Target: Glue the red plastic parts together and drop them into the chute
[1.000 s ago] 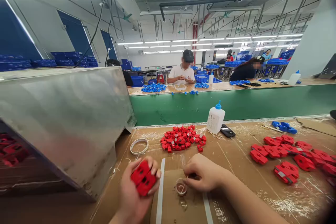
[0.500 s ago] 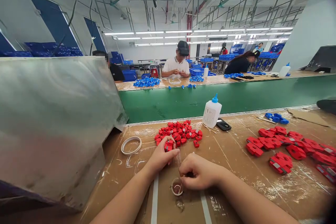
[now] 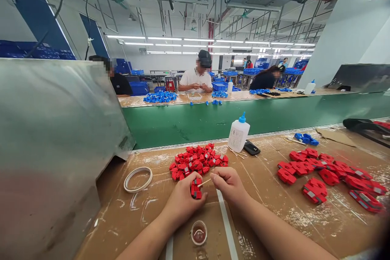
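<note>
Raised from the cup (image 3: 199, 234), a stick (image 3: 204, 183) is pinched in the right hand (image 3: 229, 183) — its tip at the red block (image 3: 196, 193) gripped in the left hand (image 3: 183, 195), beyond the cup. Loose pieces (image 3: 195, 165) are heaped farther beyond it, larger ones (image 3: 315, 190) spread to its right — whether finished cannot be told.

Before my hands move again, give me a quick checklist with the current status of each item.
1. Red piece secured in the left hand: ok, gripped by the fingers.
2. Thin stick secured in the right hand: ok, pinched, its tip at the red piece.
3. Fluid on that tip: cannot tell, too small to see.
4. Small cup upright: ok, standing between the forearms.
5. White bottle upright and capped: ok, blue top on.
6. Spare sticks tidied: not ok, scattered loose by the bottle.
</note>
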The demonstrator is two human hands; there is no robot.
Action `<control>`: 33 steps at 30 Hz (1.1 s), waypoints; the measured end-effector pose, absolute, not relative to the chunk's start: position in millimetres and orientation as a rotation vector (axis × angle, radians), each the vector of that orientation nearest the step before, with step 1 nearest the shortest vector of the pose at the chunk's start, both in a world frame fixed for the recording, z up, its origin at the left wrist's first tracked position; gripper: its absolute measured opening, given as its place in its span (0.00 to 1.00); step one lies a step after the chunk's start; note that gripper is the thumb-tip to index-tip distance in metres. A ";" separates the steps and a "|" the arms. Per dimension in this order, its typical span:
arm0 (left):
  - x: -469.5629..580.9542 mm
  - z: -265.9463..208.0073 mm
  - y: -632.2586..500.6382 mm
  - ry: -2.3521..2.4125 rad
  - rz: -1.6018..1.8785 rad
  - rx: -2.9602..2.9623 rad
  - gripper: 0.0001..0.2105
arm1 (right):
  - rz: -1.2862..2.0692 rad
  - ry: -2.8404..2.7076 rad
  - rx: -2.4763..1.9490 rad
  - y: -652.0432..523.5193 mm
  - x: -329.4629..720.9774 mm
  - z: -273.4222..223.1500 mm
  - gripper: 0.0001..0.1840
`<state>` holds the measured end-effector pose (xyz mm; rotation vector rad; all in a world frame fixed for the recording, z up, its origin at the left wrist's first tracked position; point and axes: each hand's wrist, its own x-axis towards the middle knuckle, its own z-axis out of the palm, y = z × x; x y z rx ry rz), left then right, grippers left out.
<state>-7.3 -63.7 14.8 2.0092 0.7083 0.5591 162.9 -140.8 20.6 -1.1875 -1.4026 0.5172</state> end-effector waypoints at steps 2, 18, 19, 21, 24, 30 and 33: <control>-6.8 14.1 -63.9 0.697 0.566 2.025 0.08 | 0.487 -1.453 -1.201 -139.4 161.4 19.9 0.23; -6.2 15.4 -63.9 0.699 0.589 2.006 0.06 | 0.338 -1.614 -1.279 -138.0 161.9 16.6 0.20; -5.9 15.3 -64.0 0.697 0.593 2.007 0.06 | 0.339 -1.618 -1.275 -138.2 161.5 17.1 0.20; -5.2 14.8 -64.1 0.696 0.599 2.016 0.05 | 0.337 -1.597 -1.275 -138.6 160.7 17.7 0.21; -4.5 13.7 -63.9 0.704 0.593 2.026 0.06 | 0.341 -1.556 -1.277 -139.4 159.6 17.7 0.21; -4.6 13.1 -63.8 0.687 0.593 2.035 0.05 | 0.366 -1.571 -1.268 -140.2 157.8 17.8 0.22; -4.8 13.3 -64.1 0.682 0.594 2.031 0.04 | 0.387 -1.584 -1.270 -140.1 157.4 17.7 0.21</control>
